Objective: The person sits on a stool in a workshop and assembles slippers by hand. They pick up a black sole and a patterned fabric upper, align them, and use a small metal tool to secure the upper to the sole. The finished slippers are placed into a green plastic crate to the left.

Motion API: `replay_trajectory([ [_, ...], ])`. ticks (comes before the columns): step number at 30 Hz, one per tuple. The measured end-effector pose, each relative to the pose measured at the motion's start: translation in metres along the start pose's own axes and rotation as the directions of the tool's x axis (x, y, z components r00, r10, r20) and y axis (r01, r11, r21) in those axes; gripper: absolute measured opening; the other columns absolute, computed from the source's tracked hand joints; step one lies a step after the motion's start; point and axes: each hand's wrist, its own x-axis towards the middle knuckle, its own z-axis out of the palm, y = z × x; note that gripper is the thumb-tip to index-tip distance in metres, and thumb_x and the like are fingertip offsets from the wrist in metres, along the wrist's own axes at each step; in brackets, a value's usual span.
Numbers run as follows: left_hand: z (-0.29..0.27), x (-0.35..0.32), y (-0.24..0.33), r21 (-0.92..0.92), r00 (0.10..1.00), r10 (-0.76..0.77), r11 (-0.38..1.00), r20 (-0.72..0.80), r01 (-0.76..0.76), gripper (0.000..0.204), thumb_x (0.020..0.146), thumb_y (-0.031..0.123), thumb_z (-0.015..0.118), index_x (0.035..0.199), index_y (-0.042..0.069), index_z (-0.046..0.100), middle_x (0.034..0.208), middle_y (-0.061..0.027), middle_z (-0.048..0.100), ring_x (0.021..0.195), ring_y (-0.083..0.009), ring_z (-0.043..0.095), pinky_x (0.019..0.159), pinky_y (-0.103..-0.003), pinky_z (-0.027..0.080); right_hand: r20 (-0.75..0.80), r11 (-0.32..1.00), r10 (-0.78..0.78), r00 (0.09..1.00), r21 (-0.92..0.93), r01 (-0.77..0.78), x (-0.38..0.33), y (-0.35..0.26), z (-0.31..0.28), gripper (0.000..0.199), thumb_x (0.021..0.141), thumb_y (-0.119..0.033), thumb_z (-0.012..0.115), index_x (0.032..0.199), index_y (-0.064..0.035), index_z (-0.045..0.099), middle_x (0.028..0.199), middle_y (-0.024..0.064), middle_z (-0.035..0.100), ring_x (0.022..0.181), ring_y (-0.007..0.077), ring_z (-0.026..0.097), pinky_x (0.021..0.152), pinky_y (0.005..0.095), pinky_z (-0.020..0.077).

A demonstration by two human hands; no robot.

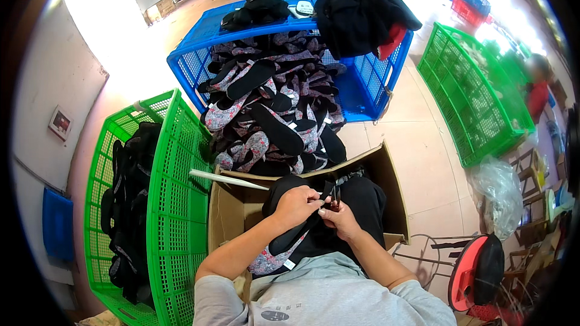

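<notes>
My left hand (297,204) is closed in a pinch above my lap, its fingertips on something small and dark with a pale bit that I cannot make out. Just right of it, my right hand (342,220) is closed around small scissors (335,204) with reddish-brown handles, the blades pointing away from me. Both hands nearly touch. Under my left forearm lies a floral slipper (266,261) with a black sole and a small white tag; its upper end reaches under the hands. Dark cloth (365,202) covers my legs.
A cardboard box (396,196) surrounds my legs, with a white stick (228,179) across its edge. Ahead, floral slippers (281,130) spill from a blue crate (196,39). A green crate (184,223) stands left, another green crate (468,93) right. A red-and-black stool (468,271) is near right.
</notes>
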Motion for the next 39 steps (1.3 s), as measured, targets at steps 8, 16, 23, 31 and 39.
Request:
replay_trajectory([
  [8,0.014,0.017,0.003,-0.086,1.000,-0.022,0.996,0.009,0.022,0.020,0.078,0.019,0.075,0.083,0.001,0.071,0.077,-0.0082,0.062,0.069,-0.0173,0.060,0.064,-0.031,0.047,-0.044,0.998,0.048,0.998,0.029,-0.047,0.002,0.003,-0.004,0.009,0.089,-0.015,0.068,0.087,-0.0131,0.059,0.072,-0.0052,0.050,0.056,0.0049,0.042,0.049,0.0208,0.0316],
  [16,0.031,0.024,0.008,-0.093,0.997,0.005,0.996,-0.077,-0.012,0.010,0.079,0.008,0.073,0.077,0.000,0.068,0.071,-0.0032,0.055,0.065,-0.0103,0.053,0.059,-0.025,0.041,-0.015,0.997,0.052,0.999,0.057,-0.051,0.004,0.001,-0.007,0.013,0.087,-0.018,0.071,0.083,-0.0156,0.059,0.070,-0.0073,0.046,0.057,0.0043,0.038,0.049,0.0209,0.0267],
  [23,0.043,0.026,-0.016,-0.267,0.991,-0.128,0.957,-0.047,0.111,0.010,0.086,0.007,0.069,0.080,0.001,0.066,0.072,0.0021,0.060,0.065,-0.0046,0.050,0.059,-0.021,0.039,0.022,0.997,0.004,1.000,0.080,-0.006,0.004,0.008,-0.010,0.014,0.088,-0.018,0.071,0.084,-0.0149,0.058,0.068,-0.0078,0.044,0.052,0.0037,0.032,0.047,0.0216,0.0222],
  [31,0.032,0.035,-0.005,-0.238,0.989,-0.142,0.963,-0.033,0.130,0.007,0.084,0.005,0.067,0.082,-0.002,0.066,0.073,0.0014,0.058,0.066,-0.0060,0.050,0.060,-0.022,0.041,0.096,0.998,-0.022,0.995,0.060,0.016,0.003,0.011,-0.015,0.018,0.088,-0.023,0.073,0.083,-0.0153,0.058,0.070,-0.0095,0.048,0.056,0.0033,0.035,0.051,0.0211,0.0263],
  [39,0.031,0.040,0.050,0.088,0.975,0.209,0.975,-0.069,-0.203,0.019,0.086,0.000,0.062,0.105,0.001,0.065,0.087,0.0003,0.058,0.075,-0.0074,0.051,0.067,-0.022,0.044,0.087,0.993,-0.093,0.992,-0.060,0.099,0.004,0.013,-0.013,0.019,0.088,-0.025,0.073,0.083,-0.0136,0.058,0.068,-0.0083,0.047,0.058,0.0058,0.041,0.053,0.0233,0.0321],
])
